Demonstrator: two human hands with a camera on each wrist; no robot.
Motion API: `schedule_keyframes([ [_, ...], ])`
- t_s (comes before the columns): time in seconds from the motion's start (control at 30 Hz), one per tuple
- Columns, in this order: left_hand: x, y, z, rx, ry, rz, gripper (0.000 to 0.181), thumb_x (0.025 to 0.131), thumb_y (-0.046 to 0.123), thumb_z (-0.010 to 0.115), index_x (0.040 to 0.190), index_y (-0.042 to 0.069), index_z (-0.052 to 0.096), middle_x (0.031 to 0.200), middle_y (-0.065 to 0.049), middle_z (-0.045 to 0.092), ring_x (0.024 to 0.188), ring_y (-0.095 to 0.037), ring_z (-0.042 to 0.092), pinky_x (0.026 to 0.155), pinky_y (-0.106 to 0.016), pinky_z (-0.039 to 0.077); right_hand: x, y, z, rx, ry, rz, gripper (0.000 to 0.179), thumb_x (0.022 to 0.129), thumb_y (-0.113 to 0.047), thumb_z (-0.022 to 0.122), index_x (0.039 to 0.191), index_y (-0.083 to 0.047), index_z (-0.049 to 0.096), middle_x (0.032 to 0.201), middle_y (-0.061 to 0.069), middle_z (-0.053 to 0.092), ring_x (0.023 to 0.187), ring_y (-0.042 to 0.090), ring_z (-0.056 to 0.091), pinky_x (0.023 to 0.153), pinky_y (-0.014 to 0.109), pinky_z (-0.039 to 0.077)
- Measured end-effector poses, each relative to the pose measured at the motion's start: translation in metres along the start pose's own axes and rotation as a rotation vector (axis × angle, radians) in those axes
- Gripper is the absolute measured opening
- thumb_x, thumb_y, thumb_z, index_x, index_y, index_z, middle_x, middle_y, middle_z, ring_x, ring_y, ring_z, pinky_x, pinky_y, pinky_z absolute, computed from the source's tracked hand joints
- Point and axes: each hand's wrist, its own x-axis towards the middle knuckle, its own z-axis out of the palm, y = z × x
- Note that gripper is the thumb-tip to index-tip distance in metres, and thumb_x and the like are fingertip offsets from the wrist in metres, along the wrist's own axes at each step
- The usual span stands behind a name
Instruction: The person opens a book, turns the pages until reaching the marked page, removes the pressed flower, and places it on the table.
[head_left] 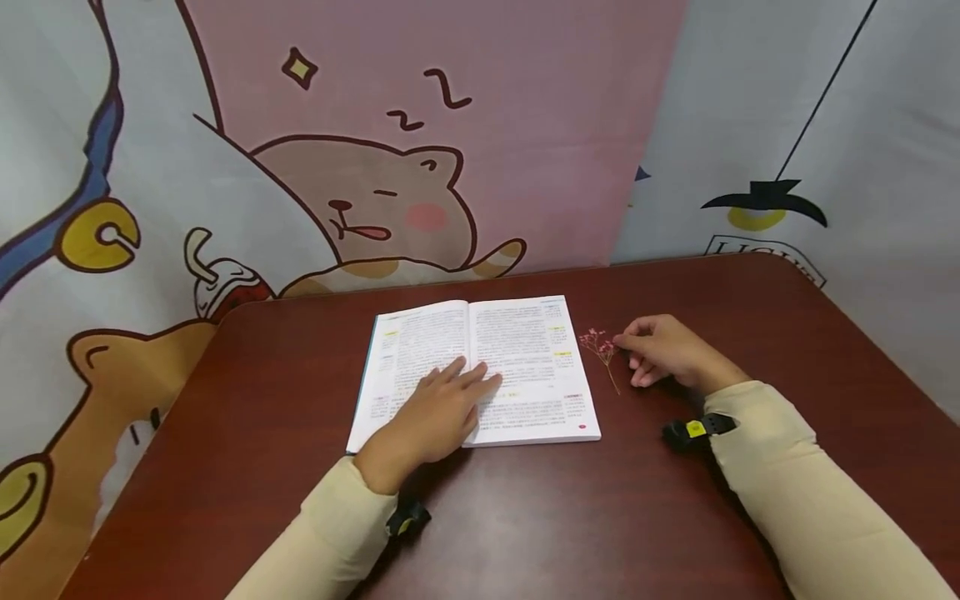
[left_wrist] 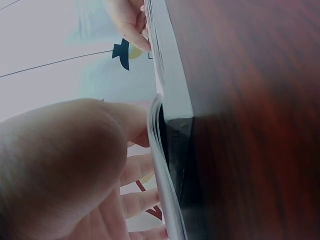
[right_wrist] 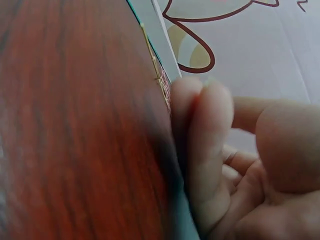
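An open book (head_left: 525, 333) with printed pages lies on the table. My left hand (head_left: 442, 412) rests spread across its lower middle, fingers fairly straight and reaching onto both pages. In the left wrist view the palm of that hand (left_wrist: 65, 170) is close beside the page edges. Right of the book is a small dried sprig of pink flowers (head_left: 600, 343) with a thin stem. The thumb and forefinger of my right hand (head_left: 663, 352) pinch the sprig at its blossom end. From the right wrist, those fingertips partly hide the blossoms (right_wrist: 165, 90).
The dark red-brown table (head_left: 525, 517) has rounded far corners. Behind it hangs a cloth (head_left: 562, 125) printed with cartoon animals and a lamp. A black strap with a yellow mark (head_left: 697, 427) is on the right wrist, and a similar black device (head_left: 408, 521) on the left.
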Motion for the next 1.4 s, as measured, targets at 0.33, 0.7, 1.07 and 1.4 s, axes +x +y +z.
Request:
schedule_keyframes([
  [0.33,-0.003,0.0,0.002,0.0,0.028,0.01,0.049,0.092,0.017,0.047,0.139,0.026,0.041,0.144,-0.001,0.041,0.136,-0.029,0.032,0.104,-0.055,0.03,-0.022,-0.025,0.023,-0.017,-0.01,-0.054,0.038,0.092,-0.025,0.053,0.114,0.006,0.047,0.063,0.007,0.053,0.047,0.018,0.061,0.051,0.039,0.054],
  [0.7,-0.003,0.002,-0.001,-0.014,0.004,-0.004,0.048,0.092,0.019,0.048,0.14,0.026,0.041,0.146,-0.001,0.039,0.137,-0.028,0.03,0.106,-0.054,0.028,-0.037,-0.021,0.05,0.008,-0.075,-0.03,0.032,0.09,-0.024,0.057,0.106,0.003,0.051,0.063,0.011,0.054,0.045,0.021,0.06,0.049,0.042,0.053],
  [1.07,-0.006,0.003,-0.006,0.004,-0.004,0.005,0.05,0.092,0.027,0.05,0.141,0.027,0.038,0.148,-0.001,0.036,0.139,-0.026,0.027,0.108,-0.053,0.024,-0.042,-0.014,0.057,-0.076,-0.136,-0.022,0.023,0.088,-0.023,0.061,0.096,-0.002,0.056,0.067,0.016,0.059,0.044,0.022,0.061,0.049,0.043,0.053],
  [1.4,-0.016,-0.008,-0.01,-0.009,-0.007,-0.018,0.081,0.072,0.061,0.065,0.141,0.03,0.037,0.15,-0.002,0.03,0.141,-0.026,0.022,0.109,-0.055,0.02,-0.043,-0.012,0.061,-0.095,-0.156,-0.034,0.027,0.084,-0.023,0.066,0.092,-0.001,0.054,0.064,0.014,0.06,0.043,0.021,0.061,0.047,0.042,0.053],
])
